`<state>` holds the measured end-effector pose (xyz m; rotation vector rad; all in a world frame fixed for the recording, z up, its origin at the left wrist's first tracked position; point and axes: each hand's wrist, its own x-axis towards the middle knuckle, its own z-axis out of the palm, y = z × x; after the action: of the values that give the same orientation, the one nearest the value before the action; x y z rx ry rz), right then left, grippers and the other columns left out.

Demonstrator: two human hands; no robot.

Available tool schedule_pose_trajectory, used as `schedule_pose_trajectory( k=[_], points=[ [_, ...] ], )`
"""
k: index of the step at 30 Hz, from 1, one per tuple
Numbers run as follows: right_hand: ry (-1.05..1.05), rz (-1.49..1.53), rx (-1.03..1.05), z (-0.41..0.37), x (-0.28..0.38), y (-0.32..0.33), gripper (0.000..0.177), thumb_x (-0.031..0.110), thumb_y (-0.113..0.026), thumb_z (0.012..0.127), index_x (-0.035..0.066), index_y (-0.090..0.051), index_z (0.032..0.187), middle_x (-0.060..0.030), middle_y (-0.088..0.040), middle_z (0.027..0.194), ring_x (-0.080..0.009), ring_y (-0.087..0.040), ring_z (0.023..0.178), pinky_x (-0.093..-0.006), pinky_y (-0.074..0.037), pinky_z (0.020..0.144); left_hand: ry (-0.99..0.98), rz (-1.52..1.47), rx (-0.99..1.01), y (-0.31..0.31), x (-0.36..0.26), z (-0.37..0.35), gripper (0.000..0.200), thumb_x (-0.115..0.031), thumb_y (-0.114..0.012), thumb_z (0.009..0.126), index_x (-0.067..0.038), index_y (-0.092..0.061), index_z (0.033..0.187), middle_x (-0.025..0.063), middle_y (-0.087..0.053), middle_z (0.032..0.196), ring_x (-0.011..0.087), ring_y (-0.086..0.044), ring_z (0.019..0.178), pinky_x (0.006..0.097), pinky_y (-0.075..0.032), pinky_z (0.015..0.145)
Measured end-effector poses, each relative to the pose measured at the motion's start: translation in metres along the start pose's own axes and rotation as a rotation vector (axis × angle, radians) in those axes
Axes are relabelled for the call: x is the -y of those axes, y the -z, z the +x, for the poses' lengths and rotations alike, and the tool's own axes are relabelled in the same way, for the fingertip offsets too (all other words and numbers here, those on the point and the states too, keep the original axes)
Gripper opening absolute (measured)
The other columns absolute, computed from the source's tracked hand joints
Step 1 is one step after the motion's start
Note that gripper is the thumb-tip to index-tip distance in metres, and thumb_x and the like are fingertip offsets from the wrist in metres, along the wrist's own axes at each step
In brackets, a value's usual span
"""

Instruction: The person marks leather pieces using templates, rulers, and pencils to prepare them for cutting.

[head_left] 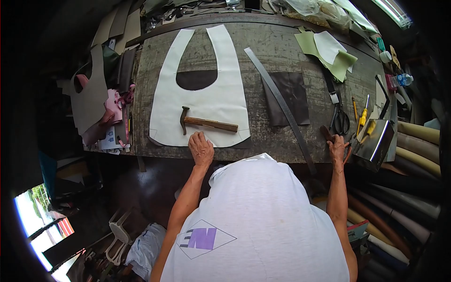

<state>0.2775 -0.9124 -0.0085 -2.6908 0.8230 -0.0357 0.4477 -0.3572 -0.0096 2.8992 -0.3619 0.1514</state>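
Note:
A white bag-shaped pattern piece (162, 108) with two long straps lies over dark brown leather (197, 80) on the worktable. On it rests a hammer (210, 123) with a wooden handle. My left hand (201, 148) lies on the lower edge of the white piece, just below the hammer, fingers resting down on it. Over at the table's front right, my right hand (337, 149) has its fingers closed at a short dark brown tool (326, 133), whose kind I cannot make out. Beside that hand are orange handles (347, 154), partly hidden.
A long metal ruler (282, 103) crosses a dark leather square (298, 101). Scissors (342, 123), a yellow screwdriver (363, 115) and a shiny metal box (376, 145) sit on the right. Green scraps (340, 70) lie at the back; leather offcuts (94, 103) pile up left.

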Motion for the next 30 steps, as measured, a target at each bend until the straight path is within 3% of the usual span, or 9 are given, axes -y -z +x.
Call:
schedule_pose_trajectory(
  k=[6,13,14,18,22,25,28,30],
  points=[
    [0.085,-0.026,-0.099,-0.007,0.004,-0.003,0.028,0.005,-0.071,0.082,0.002,-0.056,0.106,-0.0192,-0.055,0.101,-0.0431,-0.058,0.095,-0.0496,-0.047,0.082,0.021,-0.034,0.001,0.001,-0.001,-0.002,0.048,-0.011,-0.067,0.083,0.001,-0.052,0.127,0.0182,-0.049,0.128,0.0373,-0.045,0.124,0.0511,-0.038,0.106],
    [0.071,0.106,-0.071,-0.012,0.010,-0.003,0.026,0.008,-0.069,0.084,0.000,-0.054,0.103,-0.0209,-0.058,0.097,-0.0440,-0.058,0.092,-0.0496,-0.046,0.080,0.017,-0.006,0.022,0.002,-0.001,-0.001,0.051,-0.013,-0.067,0.083,0.003,-0.050,0.128,0.0186,-0.047,0.131,0.0368,-0.044,0.125,0.0494,-0.037,0.107],
    [0.032,0.122,-0.050,-0.013,0.011,-0.002,0.032,0.017,-0.072,0.085,0.000,-0.054,0.105,-0.0211,-0.057,0.098,-0.0422,-0.059,0.093,-0.0494,-0.046,0.081,0.021,-0.014,0.014,0.003,-0.001,-0.001,0.050,-0.012,-0.068,0.082,0.003,-0.051,0.127,0.0186,-0.048,0.130,0.0369,-0.045,0.125,0.0498,-0.037,0.107],
    [-0.071,0.155,-0.067,-0.019,0.012,-0.001,0.038,0.028,-0.070,0.092,-0.002,-0.054,0.109,-0.0196,-0.057,0.102,-0.0375,-0.059,0.093,-0.0479,-0.046,0.084,0.031,-0.042,0.005,0.005,-0.003,0.000,0.050,-0.010,-0.068,0.081,0.002,-0.052,0.127,0.0185,-0.048,0.128,0.0372,-0.046,0.123,0.0504,-0.038,0.106],
    [-0.040,0.151,-0.275,-0.019,-0.030,-0.030,0.032,0.026,-0.059,0.099,-0.002,-0.054,0.113,-0.0160,-0.060,0.110,-0.0297,-0.061,0.094,-0.0433,-0.047,0.089,0.028,-0.073,0.001,0.006,-0.001,-0.001,0.052,-0.010,-0.069,0.080,0.003,-0.052,0.127,0.0186,-0.048,0.128,0.0373,-0.046,0.124,0.0502,-0.039,0.106],
    [-0.267,0.451,-0.240,-0.020,-0.028,-0.028,0.031,0.025,-0.054,0.099,-0.001,-0.054,0.117,-0.0133,-0.060,0.106,-0.0248,-0.062,0.089,-0.0391,-0.050,0.085,0.025,-0.080,0.009,0.007,-0.001,0.000,0.053,-0.010,-0.069,0.080,0.003,-0.052,0.128,0.0188,-0.048,0.128,0.0373,-0.046,0.124,0.0503,-0.038,0.106],
    [-0.359,0.685,-0.265,-0.025,-0.016,-0.026,0.031,0.023,-0.050,0.098,0.000,-0.053,0.120,-0.0117,-0.060,0.107,-0.0221,-0.062,0.082,-0.0354,-0.052,0.077,0.027,-0.072,0.016,0.008,-0.001,0.000,0.053,-0.010,-0.069,0.080,0.003,-0.052,0.128,0.0188,-0.048,0.128,0.0373,-0.046,0.124,0.0505,-0.038,0.106],
    [-0.324,0.626,-0.232,-0.026,-0.007,-0.020,0.032,0.022,-0.049,0.098,0.001,-0.052,0.122,-0.0112,-0.060,0.108,-0.0215,-0.062,0.077,-0.0337,-0.052,0.072,0.020,-0.056,-0.001,0.006,0.000,-0.001,0.053,-0.011,-0.069,0.080,0.003,-0.052,0.127,0.0188,-0.048,0.128,0.0373,-0.046,0.124,0.0505,-0.038,0.106]
  ],
)
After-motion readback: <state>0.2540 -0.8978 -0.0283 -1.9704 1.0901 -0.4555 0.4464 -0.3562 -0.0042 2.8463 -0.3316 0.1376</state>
